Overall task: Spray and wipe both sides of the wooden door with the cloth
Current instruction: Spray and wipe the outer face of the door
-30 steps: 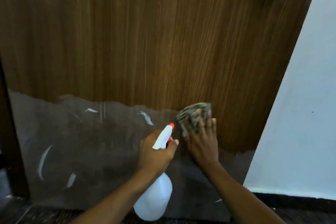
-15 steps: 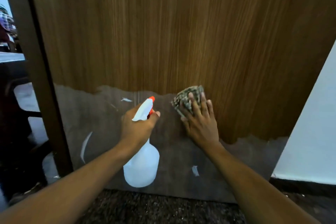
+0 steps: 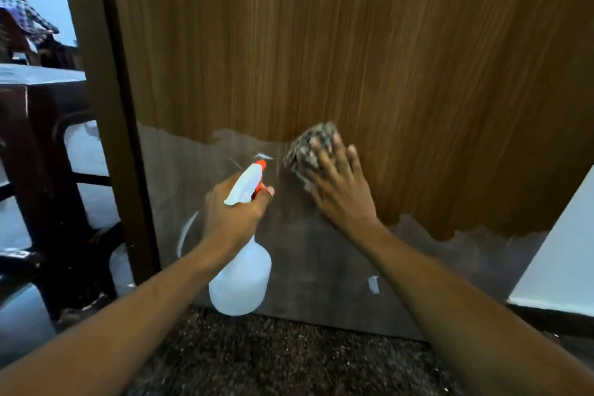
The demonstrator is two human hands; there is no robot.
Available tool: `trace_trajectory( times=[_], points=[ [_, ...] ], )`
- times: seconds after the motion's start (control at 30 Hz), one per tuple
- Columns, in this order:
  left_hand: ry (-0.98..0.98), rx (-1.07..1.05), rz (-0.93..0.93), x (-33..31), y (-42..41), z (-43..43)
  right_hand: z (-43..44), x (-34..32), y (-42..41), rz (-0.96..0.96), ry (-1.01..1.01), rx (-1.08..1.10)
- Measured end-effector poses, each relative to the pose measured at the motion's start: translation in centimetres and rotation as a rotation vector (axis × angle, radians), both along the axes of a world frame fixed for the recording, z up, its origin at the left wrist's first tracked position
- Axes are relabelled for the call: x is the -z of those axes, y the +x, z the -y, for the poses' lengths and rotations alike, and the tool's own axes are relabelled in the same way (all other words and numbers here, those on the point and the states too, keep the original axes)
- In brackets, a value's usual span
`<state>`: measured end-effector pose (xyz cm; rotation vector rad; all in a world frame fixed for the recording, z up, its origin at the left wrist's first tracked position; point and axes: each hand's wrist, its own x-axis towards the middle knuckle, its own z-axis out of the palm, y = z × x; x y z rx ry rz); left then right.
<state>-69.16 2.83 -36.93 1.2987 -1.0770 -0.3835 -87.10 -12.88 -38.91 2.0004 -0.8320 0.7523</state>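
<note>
Head view, the only one I have. I am low down at the foot of the door (image 3: pixel 353 42), facing one side of it. My right hand (image 3: pixel 340 193) lies flat on the cloth (image 3: pixel 307 151), fingers (image 3: pixel 335 154) straight and spread, pressing the bunched cloth against the wood rather than clutching it. The cloth sits right on the ragged line where the brown wood meets the dull grey film (image 3: pixel 321 267) that covers the bottom of the door.

My left hand (image 3: pixel 231 212) is wrapped round the neck of the bottle (image 3: pixel 241 280), with one finger curled at the orange trigger. The nozzle points at the film, just left of the cloth. The bottle hangs clear of the floor (image 3: pixel 273 357). I cannot tell whether any spray is leaving it.

As I read it, this is the wiping step on the lower part of this side, with the bottle held ready. The film runs left to the door's edge and right to the wall (image 3: pixel 562 251), so much of this side looks unfinished, and the other side is out of sight.

The next move calls for firm, flat pressure and a stroke down across the film, with a fresh squirt ahead of the cloth if it drags dry.
</note>
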Motion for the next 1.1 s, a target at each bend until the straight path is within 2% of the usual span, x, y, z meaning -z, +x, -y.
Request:
trace_trajectory(
  times=[0.13,0.2,0.3,0.37,0.43,0.53,0.67,0.73,0.83,0.9,0.97,1.1],
  points=[
    [-0.056,-0.008,-0.002,0.3,1.8,-0.3,-0.3,4.1,-3.3,-0.192,-0.023,-0.052],
    [-0.038,-0.001,-0.017,0.7,2.3,-0.3,-0.5,3.8,-5.4,-0.184,-0.024,0.034],
    [-0.031,0.009,-0.003,1.6,3.7,-0.5,-1.1,1.0,-3.1,0.176,0.039,0.211],
    [-0.024,-0.009,-0.011,2.0,4.9,-0.4,-1.4,-2.0,1.4,0.355,0.072,0.232],
    [-0.023,-0.021,-0.027,2.3,6.0,-0.3,-1.3,-3.9,5.9,0.269,0.065,0.145],
    [-0.036,-0.014,-0.009,2.5,7.3,-0.4,-0.6,-2.2,9.9,-0.067,-0.023,0.007],
    [-0.029,-0.018,0.017,2.7,9.2,-0.6,-0.6,1.0,6.6,-0.37,-0.089,-0.028],
    [-0.018,-0.045,-0.018,2.8,10.3,-0.7,-1.0,0.4,4.4,-0.351,-0.102,0.002],
    [-0.006,-0.08,-0.043,2.6,11.6,-0.7,-1.7,-2.1,6.3,-0.034,-0.039,0.086],
    [0.0,-0.105,-0.047,2.5,12.5,-0.8,-2.1,-3.8,11.2,0.08,-0.006,0.091],
    [0.007,-0.123,-0.03,2.8,13.4,-1.0,-1.9,-4.0,15.8,0.036,-0.011,0.041],
    [-0.004,-0.158,0.003,3.4,15.4,-1.4,-1.1,0.1,17.4,-0.281,-0.033,-0.044]
  ],
)
